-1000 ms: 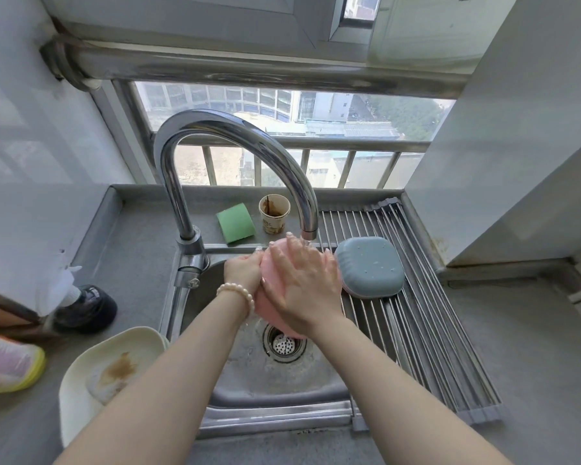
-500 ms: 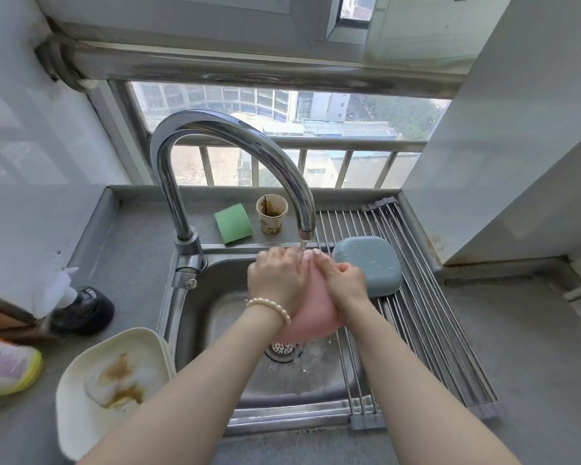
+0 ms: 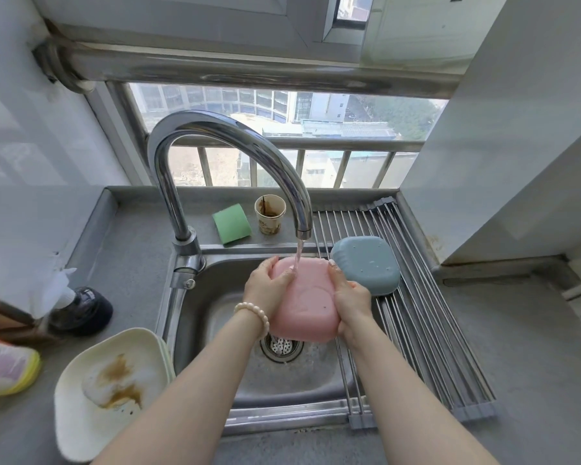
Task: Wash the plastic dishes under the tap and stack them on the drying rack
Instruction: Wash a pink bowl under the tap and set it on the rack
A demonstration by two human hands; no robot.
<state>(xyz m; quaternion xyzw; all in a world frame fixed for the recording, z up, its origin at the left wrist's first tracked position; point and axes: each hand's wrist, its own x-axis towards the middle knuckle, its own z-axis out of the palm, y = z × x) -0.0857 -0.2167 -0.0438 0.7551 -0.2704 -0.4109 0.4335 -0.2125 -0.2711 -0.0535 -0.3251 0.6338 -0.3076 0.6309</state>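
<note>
I hold a pink plastic dish (image 3: 304,300) bottom up over the sink (image 3: 215,317), under the running tap (image 3: 302,226). My left hand (image 3: 265,285) grips its left edge, thumb on top. On the dish's right edge my right hand (image 3: 351,302) grips it with curled fingers. Water lands on the dish's far part. A blue-grey dish (image 3: 366,263) lies upside down on the drying rack (image 3: 426,330), just right of my right hand. A cream dish (image 3: 111,387) with brown stains tops a small stack on the counter at front left.
A green sponge (image 3: 232,223) and a stained paper cup (image 3: 270,218) stand behind the sink. A dark bottle (image 3: 81,310) and a pink-and-yellow packet (image 3: 4,367) sit at the left. A wall corner juts out at the right.
The pink dish has turned from edge-on between my hands to bottom up under the stream. My hands have parted, the left to its left edge, the right to its right edge.
</note>
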